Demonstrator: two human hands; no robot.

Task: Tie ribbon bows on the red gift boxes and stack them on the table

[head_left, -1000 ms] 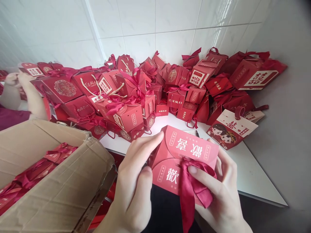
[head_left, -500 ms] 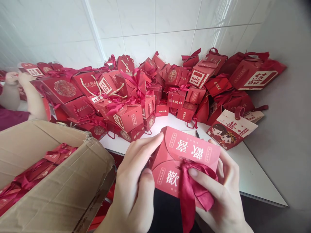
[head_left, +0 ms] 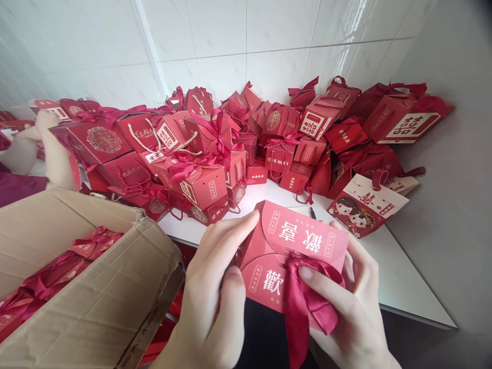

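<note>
Between my two hands, above the table's front edge, is a red gift box (head_left: 265,246) with white Chinese characters on its folded top. A dark red ribbon bow (head_left: 298,302) is tied at its side, one tail hanging down. My left hand (head_left: 217,292) is closed around the box's left side, fingertips at the far corner. With its thumb lying on the bow, my right hand (head_left: 351,297) grips the right side; its other fingers are partly hidden behind the box.
Many red gift boxes (head_left: 207,184) are piled on the white table (head_left: 407,271) against the tiled wall. A cardboard carton (head_left: 96,302) at the left holds more ribboned boxes. A pale illustrated box (head_left: 361,205) and a pen (head_left: 312,212) lie beyond my hands. Another person's arms (head_left: 57,154) reach in at far left.
The other person's arms at the far left have shifted slightly. My hands and the gift box stay in practically the same place.
</note>
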